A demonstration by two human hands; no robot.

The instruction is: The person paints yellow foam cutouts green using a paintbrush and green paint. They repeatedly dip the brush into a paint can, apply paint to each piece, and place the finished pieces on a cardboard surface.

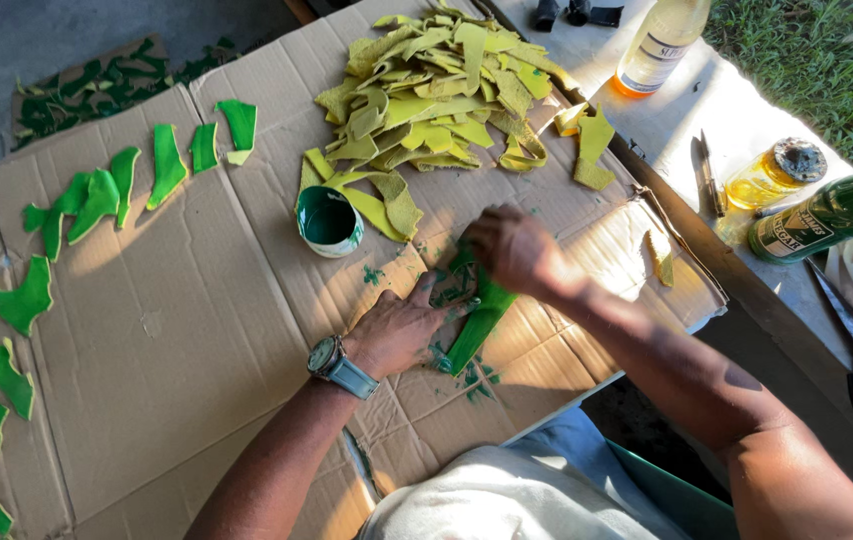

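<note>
Centrally, a green-painted strip (477, 325) is pinned flat on the cardboard sheet (197, 330) by the left hand (402, 330), fingers spread. The right hand (512, 250) is closed over its upper end; anything gripped is hidden. Paint cup (330, 221) near.

Flattened cardboard (197, 300) carries green pieces (97, 200), yellow scraps (437, 90), perhaps a paint cup (330, 221).

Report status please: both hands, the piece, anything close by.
Left hand flat, pinning green strip to cardboard. Right hand closed over strip's upper end. Paint cup just beyond, yellow pile behind.
</note>
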